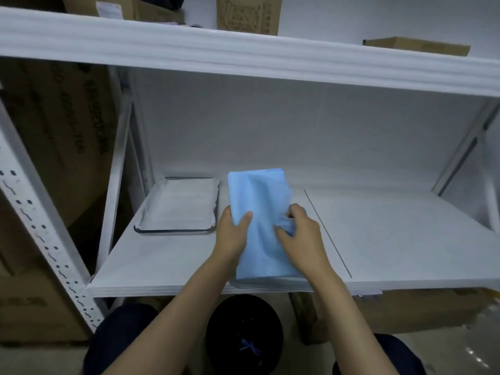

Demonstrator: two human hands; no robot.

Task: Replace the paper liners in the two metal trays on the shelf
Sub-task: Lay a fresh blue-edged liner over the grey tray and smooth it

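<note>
Head view: a person crouched at a white shelf (405, 239) holds a blue liner (257, 196) in both hands over the near tray (270, 285), whose rim shows only at the shelf's front lip, below the sheet.

The left hand (232, 239) grips the liner's left edge with the thumb on top; its fingers are hidden beneath. The right hand (303, 239) pinches a bunched fold at the right edge. The liner's long axis runs straight away from the person, front to back. Both hands are at its middle, about equally near, and the far end is free and seems raised off the board.

The far tray (173, 232) lies to the left and further back, just beside the sheet's far corner, and is lined with a white liner (178, 207).

Whether the blue sheet is going in or coming out cannot be told for sure. A blue scrap in the black bin (224, 320) directly below the hands hints at removal.

There is open board to the right, past a seam (327, 234), and clear height under the upper shelf (243, 58). The tightest margins appear to be the far tray on the left and the front lip, where the near tray sits close to the edge.
</note>
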